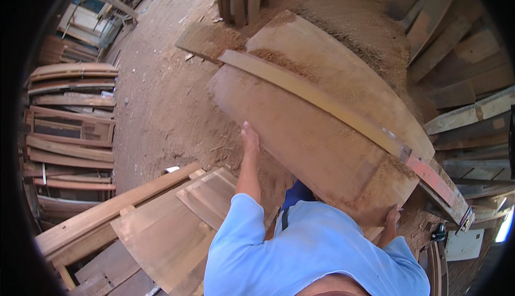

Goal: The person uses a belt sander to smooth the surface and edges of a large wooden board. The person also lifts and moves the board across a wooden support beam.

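Board and beam, viewed from the wearer's head. Wide board (pixel 289 129) lies flat along the near side of a long yellow beam (pixel 316 100), which has a red section (pixel 429 178) toward its right end; a second, paler surface (pixel 354 70) extends beyond the beam, sawdust (pixel 284 57) strewn over part of it. Left hand (pixel 250 139) meets the board's near edge toward its left end; right hand (pixel 392 219) is at the near right corner, beside a dusty patch (whether this patch belongs to the board or to a table under it cannot be told). State of each grip: undetermined, since the fingers are partly hidden at the edges. Step in hand, as judged from the posture: steadying or positioning the board alongside the beam. Such handling would next call for even pressure from both hands, the board kept flat and its long edge parallel to the beam. Surroundings: wooden panels (pixel 171 231) at lower left, stacked frames (pixel 72 127) farther left, and leaning planks (pixel 442 41) at upper right.
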`<act>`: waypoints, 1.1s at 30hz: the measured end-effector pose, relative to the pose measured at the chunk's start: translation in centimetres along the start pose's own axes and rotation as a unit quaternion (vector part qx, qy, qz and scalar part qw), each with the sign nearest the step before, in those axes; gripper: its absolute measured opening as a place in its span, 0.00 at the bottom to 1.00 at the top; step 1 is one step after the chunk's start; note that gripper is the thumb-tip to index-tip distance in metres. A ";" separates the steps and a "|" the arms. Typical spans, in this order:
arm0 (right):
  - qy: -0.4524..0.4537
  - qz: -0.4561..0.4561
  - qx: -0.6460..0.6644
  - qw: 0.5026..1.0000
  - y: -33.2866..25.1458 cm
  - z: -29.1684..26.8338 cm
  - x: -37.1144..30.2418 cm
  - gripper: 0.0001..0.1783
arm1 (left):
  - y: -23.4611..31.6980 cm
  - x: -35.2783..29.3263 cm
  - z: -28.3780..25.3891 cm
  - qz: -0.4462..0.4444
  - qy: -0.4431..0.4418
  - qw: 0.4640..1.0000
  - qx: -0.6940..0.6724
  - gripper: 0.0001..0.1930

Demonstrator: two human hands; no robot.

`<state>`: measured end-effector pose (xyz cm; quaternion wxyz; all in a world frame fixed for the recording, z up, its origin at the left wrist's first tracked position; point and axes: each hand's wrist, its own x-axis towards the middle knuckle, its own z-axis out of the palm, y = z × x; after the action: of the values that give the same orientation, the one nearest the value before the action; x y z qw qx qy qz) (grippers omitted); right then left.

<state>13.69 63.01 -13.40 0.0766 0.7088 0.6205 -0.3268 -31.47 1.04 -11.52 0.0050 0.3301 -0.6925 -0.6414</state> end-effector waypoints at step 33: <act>-0.020 -0.057 -0.019 0.998 -1.1 -1.5 11.8 0.50 | -4.7 -8.1 -2.2 -0.074 0.026 0.989 -0.127 0.39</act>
<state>13.42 73.84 -18.46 0.0834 0.6638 0.6643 -0.3333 -22.05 2.99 -11.95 0.0178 0.3940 -0.5785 -0.7139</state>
